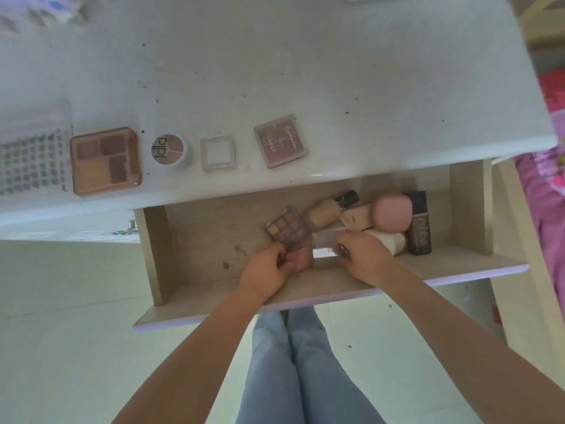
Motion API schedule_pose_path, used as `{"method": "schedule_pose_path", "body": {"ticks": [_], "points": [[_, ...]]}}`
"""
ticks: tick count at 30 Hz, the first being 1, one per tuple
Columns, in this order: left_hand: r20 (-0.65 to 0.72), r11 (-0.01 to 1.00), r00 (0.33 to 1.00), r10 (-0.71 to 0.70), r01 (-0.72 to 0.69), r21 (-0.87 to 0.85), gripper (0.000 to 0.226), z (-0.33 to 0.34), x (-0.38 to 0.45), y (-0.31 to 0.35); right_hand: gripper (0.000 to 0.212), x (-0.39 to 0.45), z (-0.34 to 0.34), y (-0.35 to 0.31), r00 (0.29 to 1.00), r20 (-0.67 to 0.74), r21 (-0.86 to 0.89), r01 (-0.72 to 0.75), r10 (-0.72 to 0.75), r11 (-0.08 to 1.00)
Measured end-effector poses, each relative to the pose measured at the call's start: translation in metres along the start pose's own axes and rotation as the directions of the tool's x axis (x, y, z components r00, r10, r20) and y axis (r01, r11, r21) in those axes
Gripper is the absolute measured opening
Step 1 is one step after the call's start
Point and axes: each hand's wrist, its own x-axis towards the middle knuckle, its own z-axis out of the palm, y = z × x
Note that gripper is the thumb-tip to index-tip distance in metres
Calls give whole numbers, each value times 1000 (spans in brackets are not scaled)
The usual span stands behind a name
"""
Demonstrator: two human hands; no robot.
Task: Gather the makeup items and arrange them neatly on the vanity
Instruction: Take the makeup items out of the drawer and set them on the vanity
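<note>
Both hands grip items in the drawer [189, 240] — left hand [269, 266] a pink compact [301, 260], right hand [363, 255] a clear case [325, 241].

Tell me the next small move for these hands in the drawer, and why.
Probably lift the small pink compact, which the left hand pinches, up to the vanity top beside the row of four items ending at the pink palette. The right hand grips a clear case; other items remain in the drawer.
</note>
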Motion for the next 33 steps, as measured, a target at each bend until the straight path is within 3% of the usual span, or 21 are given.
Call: {"method": "schedule_pose_path", "body": {"ticks": [2, 7, 10, 12, 16, 22, 27, 30, 33], "points": [[-26, 999, 999, 47, -48, -22, 16, -14, -12, 1, 17, -10, -16, -3, 1000, 28, 54, 2, -4, 999], [-227, 961, 946, 233, -260, -95, 24, -74, -41, 28, 27, -37, -90, -20, 981, -152, 369, -58, 122, 928], [-394, 913, 868, 302, -382, -143, 27, -114, -42, 61, 35, -44, -137, -29, 925, -330, 622, 66, 186, 780], [-426, 884, 828, 365, -451, -119, 28, -135, -31, 84, 35, -40, -164, -29, 878, -409, 696, 124, 248, 707], [-395, 891, 841, 370, -442, -105, 29, -158, 7, 127, 16, -14, -199, -18, 853, -446, 670, 117, 271, 733], [-187, 932, 913, 362, -357, 63, 16, -153, 54, 156, 11, 37, -206, 19, 909, -325, 695, 41, 263, 718], [-254, 961, 933, 255, -216, 170, 26, -140, 70, 160, 8, 66, -195, 43, 928, -303, 619, 20, 215, 785], [-270, 943, 928, 258, -180, 280, 30, -130, 76, 161, 16, 78, -185, 43, 902, -409, 431, 58, 138, 900], [-353, 931, 889, 290, -177, 320, 29, -120, 79, 156, 19, 82, -171, 39, 854, -517, 322, 134, 55, 937]]}}
